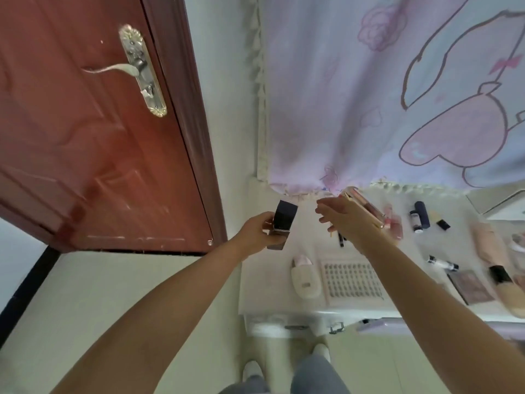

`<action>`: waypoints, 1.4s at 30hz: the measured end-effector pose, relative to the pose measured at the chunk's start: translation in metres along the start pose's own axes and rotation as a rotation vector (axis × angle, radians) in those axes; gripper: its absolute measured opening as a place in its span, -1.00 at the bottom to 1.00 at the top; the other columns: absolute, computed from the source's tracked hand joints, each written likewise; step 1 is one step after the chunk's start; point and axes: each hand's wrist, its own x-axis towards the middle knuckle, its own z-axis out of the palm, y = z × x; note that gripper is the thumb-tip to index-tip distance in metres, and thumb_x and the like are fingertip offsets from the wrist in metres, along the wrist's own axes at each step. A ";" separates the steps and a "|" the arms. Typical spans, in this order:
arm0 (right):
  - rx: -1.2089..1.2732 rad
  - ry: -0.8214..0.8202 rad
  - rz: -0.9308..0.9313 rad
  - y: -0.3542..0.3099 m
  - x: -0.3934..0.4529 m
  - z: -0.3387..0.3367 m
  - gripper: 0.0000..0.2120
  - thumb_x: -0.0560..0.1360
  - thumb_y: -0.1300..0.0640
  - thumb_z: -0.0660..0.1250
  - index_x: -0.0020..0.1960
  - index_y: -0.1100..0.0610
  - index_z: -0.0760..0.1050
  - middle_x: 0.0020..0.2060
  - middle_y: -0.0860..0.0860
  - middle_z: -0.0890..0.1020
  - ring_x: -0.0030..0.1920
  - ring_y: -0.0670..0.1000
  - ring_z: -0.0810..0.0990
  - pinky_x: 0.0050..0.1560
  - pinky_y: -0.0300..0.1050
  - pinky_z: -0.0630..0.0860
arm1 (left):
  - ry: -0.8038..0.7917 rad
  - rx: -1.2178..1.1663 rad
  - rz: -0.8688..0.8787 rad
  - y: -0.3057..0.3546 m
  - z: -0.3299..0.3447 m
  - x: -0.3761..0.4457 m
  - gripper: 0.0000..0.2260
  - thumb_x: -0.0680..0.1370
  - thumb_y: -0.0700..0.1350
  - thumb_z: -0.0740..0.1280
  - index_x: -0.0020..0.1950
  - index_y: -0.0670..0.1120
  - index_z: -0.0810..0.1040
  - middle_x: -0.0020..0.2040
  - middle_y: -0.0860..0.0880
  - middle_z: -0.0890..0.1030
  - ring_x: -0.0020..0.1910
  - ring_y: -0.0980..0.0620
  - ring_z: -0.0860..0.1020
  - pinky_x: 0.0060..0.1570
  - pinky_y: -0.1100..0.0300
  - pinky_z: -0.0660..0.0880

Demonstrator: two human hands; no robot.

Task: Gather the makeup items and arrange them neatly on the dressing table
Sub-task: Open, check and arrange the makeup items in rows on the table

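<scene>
My left hand grips a square bottle with a dark cap, held upright at the left edge of the white dressing table. My right hand hovers over the table's back, fingers spread, with a clear pink gloss tube resting along its back edge; whether it holds the tube I cannot tell. A white pink-topped bottle and a tray of false lashes lie near the front. Lip glosses, a navy tube, a small white tube, a palette and a foundation bottle lie to the right.
A red-brown door with a metal handle stands open at the left. A pastel cartoon curtain hangs behind the table. A drawer with a handle is below the tabletop. My feet stand on the pale floor.
</scene>
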 end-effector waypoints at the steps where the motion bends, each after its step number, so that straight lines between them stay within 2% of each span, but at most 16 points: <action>1: -0.089 -0.024 0.053 0.014 -0.002 0.005 -0.72 0.52 0.15 0.24 0.20 0.21 0.48 -0.16 -0.03 0.58 -0.20 -0.03 0.53 -0.29 -0.28 0.44 | -0.001 -0.016 -0.020 -0.011 0.003 -0.003 -0.67 0.42 -0.35 0.37 0.15 -0.13 0.47 -0.05 0.02 0.52 0.00 0.06 0.46 -0.12 0.41 0.42; 3: -0.346 -0.114 0.120 0.042 -0.008 0.017 -0.68 0.51 0.13 0.26 0.23 0.20 0.46 -0.01 0.06 0.60 -0.03 0.04 0.56 -0.10 -0.22 0.48 | 0.005 -0.023 -0.047 -0.031 0.010 -0.009 -0.66 0.40 -0.36 0.38 0.15 -0.17 0.47 -0.07 0.01 0.52 0.01 0.04 0.46 -0.14 0.43 0.43; 6: -0.569 -0.214 0.163 0.073 -0.018 0.040 -0.60 0.50 0.10 0.27 0.31 0.17 0.37 0.18 0.10 0.54 0.18 0.06 0.49 0.20 -0.15 0.37 | 0.020 -0.036 -0.090 -0.055 0.020 -0.018 -0.68 0.39 -0.36 0.40 0.10 -0.17 0.49 -0.15 0.11 0.51 -0.02 0.06 0.47 -0.18 0.47 0.44; 12: -0.746 -0.300 0.199 0.098 -0.014 0.074 -0.35 0.44 0.02 0.33 0.42 0.12 0.12 0.30 0.15 0.36 0.28 0.17 0.34 0.26 -0.04 0.29 | 0.088 -0.086 -0.109 -0.067 0.030 -0.022 -0.70 0.36 -0.37 0.43 0.04 -0.20 0.50 -0.11 -0.01 0.54 -0.06 0.03 0.48 0.02 0.19 0.46; 16: -0.691 -0.243 0.270 0.101 -0.002 0.080 -0.24 0.39 -0.01 0.40 0.43 0.12 0.07 0.25 0.16 0.40 0.26 0.18 0.37 0.22 -0.02 0.34 | 0.087 -0.101 -0.107 -0.071 0.031 -0.029 -0.70 0.34 -0.38 0.44 0.00 -0.14 0.50 -0.15 0.05 0.54 -0.09 0.02 0.48 0.08 0.07 0.48; 19: -0.609 -0.246 0.379 0.101 0.005 0.079 -0.23 0.33 -0.03 0.45 0.40 0.13 0.16 0.22 0.14 0.43 0.23 0.16 0.40 0.15 -0.04 0.37 | 0.078 -0.118 -0.129 -0.074 0.030 -0.033 -0.68 0.34 -0.40 0.43 0.04 -0.18 0.51 -0.14 0.02 0.53 -0.08 0.01 0.47 0.11 0.03 0.47; 22: -0.585 -0.265 0.424 0.100 0.010 0.080 -0.54 0.34 -0.02 0.43 0.12 0.20 0.40 0.01 0.09 0.50 0.00 0.07 0.45 -0.12 -0.16 0.36 | 0.073 -0.119 -0.128 -0.070 0.029 -0.034 -0.67 0.35 -0.39 0.42 0.05 -0.16 0.50 -0.11 -0.02 0.53 -0.06 0.01 0.47 0.13 0.00 0.48; 25: -0.508 -0.247 0.392 0.095 0.009 0.075 -0.74 0.37 0.06 0.41 -0.23 0.17 0.36 -0.28 0.01 0.42 -0.15 0.03 0.41 -0.35 -0.20 0.25 | 0.008 -0.047 -0.126 -0.069 0.026 -0.037 -0.54 0.35 -0.35 0.45 0.20 -0.13 0.43 0.12 -0.11 0.49 0.08 0.00 0.46 0.09 0.12 0.46; 27: -0.472 -0.227 0.390 0.091 0.005 0.065 -0.77 0.40 0.09 0.38 -0.22 0.20 0.38 -0.30 0.01 0.41 -0.16 0.03 0.42 -0.27 -0.18 0.28 | -0.052 0.013 -0.159 -0.068 0.019 -0.041 -0.34 0.34 -0.26 0.48 0.36 -0.08 0.28 0.25 -0.06 0.35 0.19 0.02 0.39 0.12 0.17 0.41; 29: -0.452 -0.225 0.385 0.086 -0.001 0.050 -0.80 0.42 0.10 0.36 -0.19 0.22 0.42 -0.31 0.03 0.42 -0.15 0.04 0.43 -0.19 -0.18 0.32 | -0.057 0.035 -0.166 -0.059 0.010 -0.045 -0.21 0.34 -0.18 0.50 0.44 -0.01 0.13 0.24 0.04 0.23 0.21 0.11 0.31 0.14 0.23 0.33; 31: -0.346 -0.180 0.388 0.076 -0.007 0.029 -0.83 0.43 0.13 0.35 -0.10 0.24 0.47 -0.23 0.05 0.48 -0.14 0.04 0.45 -0.24 -0.19 0.36 | 0.070 0.049 -0.093 -0.041 0.003 -0.045 -0.22 0.34 -0.15 0.50 0.44 -0.01 0.14 0.22 0.07 0.24 0.19 0.16 0.30 0.13 0.28 0.29; 33: -0.160 -0.102 0.359 0.058 -0.012 0.007 -0.81 0.44 0.17 0.35 0.02 0.21 0.47 -0.15 0.06 0.50 -0.13 0.02 0.46 -0.31 -0.23 0.37 | 0.314 0.087 0.067 -0.015 0.000 -0.040 -0.34 0.36 -0.12 0.49 0.38 -0.05 0.27 0.16 0.06 0.34 0.11 0.17 0.36 0.05 0.41 0.32; 35: 0.018 -0.006 0.289 0.034 -0.015 -0.014 -0.85 0.46 0.19 0.33 0.02 0.13 0.45 -0.18 0.02 0.50 -0.18 -0.02 0.45 -0.39 -0.25 0.39 | 0.432 0.122 0.213 0.012 0.002 -0.031 -0.43 0.36 -0.06 0.48 0.30 -0.09 0.36 0.08 0.07 0.40 0.02 0.17 0.40 -0.03 0.51 0.34; 38: 0.113 0.096 0.151 0.002 -0.016 -0.040 -0.89 0.48 0.22 0.30 -0.02 0.10 0.43 -0.27 -0.03 0.48 -0.27 -0.08 0.45 -0.54 -0.39 0.41 | 0.263 0.356 0.254 0.032 0.007 -0.015 -0.33 0.32 0.11 0.47 0.34 -0.08 0.32 0.19 0.01 0.41 0.14 0.11 0.38 0.12 0.36 0.29; 40: 0.149 0.101 0.101 -0.008 -0.018 -0.048 -0.91 0.49 0.26 0.28 -0.02 0.14 0.43 -0.28 0.00 0.47 -0.29 -0.07 0.45 -0.57 -0.42 0.40 | 0.159 0.445 0.119 0.019 0.005 -0.005 -0.16 0.30 0.15 0.47 0.44 -0.09 0.16 0.38 -0.05 0.26 0.35 0.00 0.25 0.24 0.23 0.20; 42: 0.185 0.104 0.127 -0.005 -0.018 -0.048 -0.91 0.49 0.27 0.27 -0.02 0.15 0.43 -0.26 0.03 0.47 -0.30 -0.05 0.45 -0.58 -0.38 0.40 | 0.117 0.373 -0.111 -0.005 0.004 0.000 -0.07 0.29 0.12 0.49 0.46 -0.15 0.05 0.44 -0.12 0.19 0.41 -0.05 0.20 0.30 0.15 0.22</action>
